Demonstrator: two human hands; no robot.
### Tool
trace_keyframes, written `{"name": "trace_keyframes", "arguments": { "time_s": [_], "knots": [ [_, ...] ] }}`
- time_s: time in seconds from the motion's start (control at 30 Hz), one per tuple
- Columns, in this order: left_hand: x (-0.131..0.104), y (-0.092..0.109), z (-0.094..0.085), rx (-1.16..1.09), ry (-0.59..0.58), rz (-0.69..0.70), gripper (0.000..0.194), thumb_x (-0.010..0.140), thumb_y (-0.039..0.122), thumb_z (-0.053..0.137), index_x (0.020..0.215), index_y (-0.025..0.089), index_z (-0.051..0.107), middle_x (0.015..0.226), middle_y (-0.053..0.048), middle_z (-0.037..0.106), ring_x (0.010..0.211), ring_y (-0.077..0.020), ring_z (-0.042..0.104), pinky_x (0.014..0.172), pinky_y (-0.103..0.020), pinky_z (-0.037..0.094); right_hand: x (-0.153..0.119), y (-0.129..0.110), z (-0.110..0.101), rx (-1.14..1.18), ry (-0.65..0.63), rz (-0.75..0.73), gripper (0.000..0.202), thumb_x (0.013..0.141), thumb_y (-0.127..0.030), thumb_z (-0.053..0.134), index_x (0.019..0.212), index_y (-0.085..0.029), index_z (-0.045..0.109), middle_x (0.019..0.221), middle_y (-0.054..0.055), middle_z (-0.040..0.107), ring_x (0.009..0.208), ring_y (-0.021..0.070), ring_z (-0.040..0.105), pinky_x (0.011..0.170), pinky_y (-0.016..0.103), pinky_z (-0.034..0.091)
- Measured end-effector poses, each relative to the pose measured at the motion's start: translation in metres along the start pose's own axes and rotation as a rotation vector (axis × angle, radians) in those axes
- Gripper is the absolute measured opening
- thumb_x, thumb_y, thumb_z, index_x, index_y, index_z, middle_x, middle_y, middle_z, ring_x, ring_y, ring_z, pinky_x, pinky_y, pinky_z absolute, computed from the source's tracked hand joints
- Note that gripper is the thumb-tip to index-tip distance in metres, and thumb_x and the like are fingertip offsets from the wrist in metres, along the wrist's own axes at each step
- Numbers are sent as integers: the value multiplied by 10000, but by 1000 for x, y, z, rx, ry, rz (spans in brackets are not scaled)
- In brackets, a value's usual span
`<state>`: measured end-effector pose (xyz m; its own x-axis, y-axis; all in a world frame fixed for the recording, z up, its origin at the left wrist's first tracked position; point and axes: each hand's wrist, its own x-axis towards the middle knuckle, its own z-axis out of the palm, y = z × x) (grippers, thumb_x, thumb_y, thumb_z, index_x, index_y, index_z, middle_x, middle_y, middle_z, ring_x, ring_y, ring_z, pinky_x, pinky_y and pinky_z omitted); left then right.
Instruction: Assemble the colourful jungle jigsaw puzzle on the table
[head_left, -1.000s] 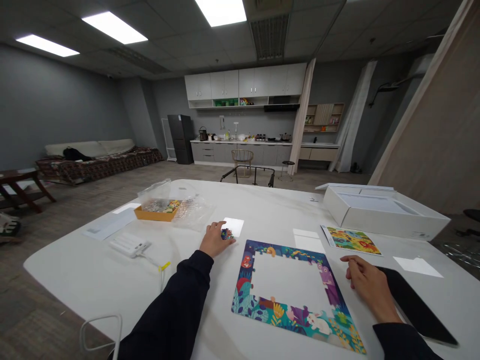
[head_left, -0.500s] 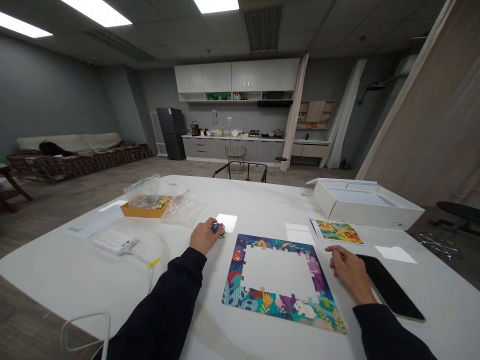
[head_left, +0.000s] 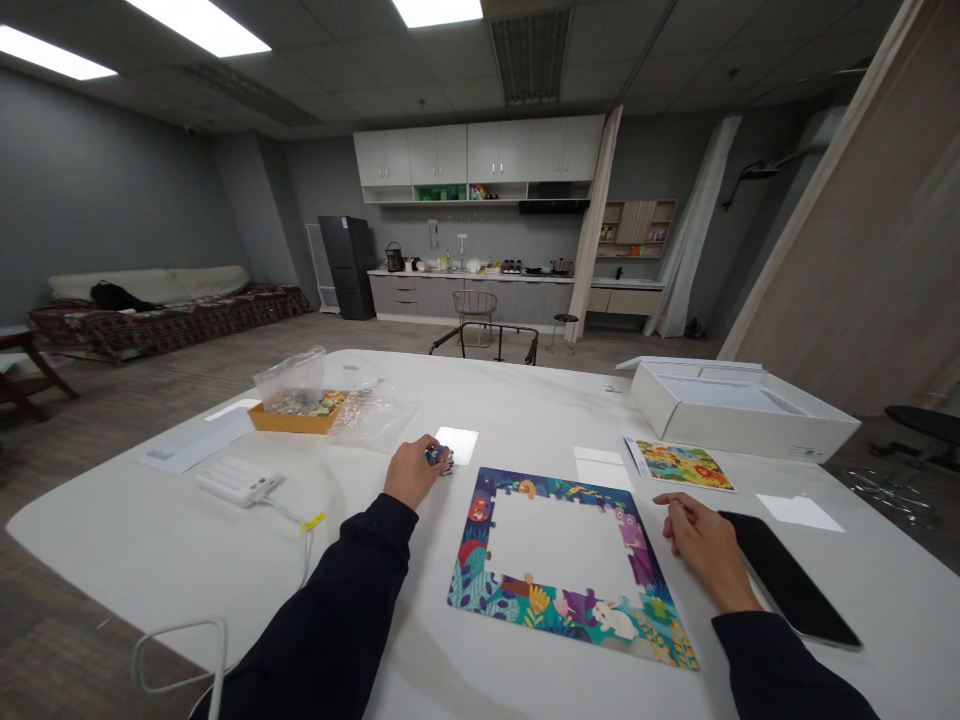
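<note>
My left hand (head_left: 414,473) is closed around several dark blue, multicoloured jigsaw pieces (head_left: 439,457), held just above or on the white table; its fingers hide part of them. To the right lies a jigsaw puzzle (head_left: 574,625) with its colourful animal-and-plant border joined up and the white tabletop showing through its middle. My right hand (head_left: 699,540) rests beside the puzzle's right edge, index finger stretched out, the other fingers loosely curled, with nothing visible in it. A dark-screened tablet (head_left: 787,580) lies right beside that hand.
At the back left, a yellow box (head_left: 292,420) holds pieces and clear plastic bags (head_left: 375,412). A white power bank (head_left: 236,482) with a cable lies nearer. On the right are a picture card (head_left: 679,464) and a white carton (head_left: 739,410).
The whole view has shifted slightly to the right in the picture. Both hands hold nearly the same poses, the left with the jigsaw pieces still in its fingers.
</note>
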<state>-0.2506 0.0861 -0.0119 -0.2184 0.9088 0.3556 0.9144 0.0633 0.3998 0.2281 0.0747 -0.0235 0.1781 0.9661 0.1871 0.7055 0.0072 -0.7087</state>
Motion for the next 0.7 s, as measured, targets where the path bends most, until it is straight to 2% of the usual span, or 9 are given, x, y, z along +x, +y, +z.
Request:
{"name": "trace_keyframes", "arguments": {
  "time_s": [0.3,0.43,0.57,0.7],
  "knots": [
    [1,-2,0,-74,-2,-17,315,725,250,854,999,227,702,989,-50,773,959,-260,710,799,-328,523,-1,-6,-2,-2,-7,-10,412,858,-428,401,1026,-206,705,605,-12,670,469,185,630,577,308,482],
    [-1,4,-6,-76,41,2,305,710,231,864,974,228,711,967,-51,759,984,-288,688,818,-372,544,-2,-8,-3,2,-13,-2,411,850,-432,402,1018,-210,703,601,-15,666,478,184,630,589,308,481],
    [-8,23,-13,-259,90,168,344,738,169,827,1055,228,705,1032,-56,740,1040,-267,669,897,-390,564,-2,-7,-2,8,2,-19,408,844,-436,405,990,-206,708,590,-9,661,477,184,626,585,306,477],
    [-21,46,-12,-440,61,384,402,807,174,782,1187,246,673,1135,-67,710,1071,-242,663,938,-386,570,-1,-4,0,16,9,-30,408,853,-432,413,1002,-199,712,590,-7,662,465,179,618,576,302,475]
  ]
}}
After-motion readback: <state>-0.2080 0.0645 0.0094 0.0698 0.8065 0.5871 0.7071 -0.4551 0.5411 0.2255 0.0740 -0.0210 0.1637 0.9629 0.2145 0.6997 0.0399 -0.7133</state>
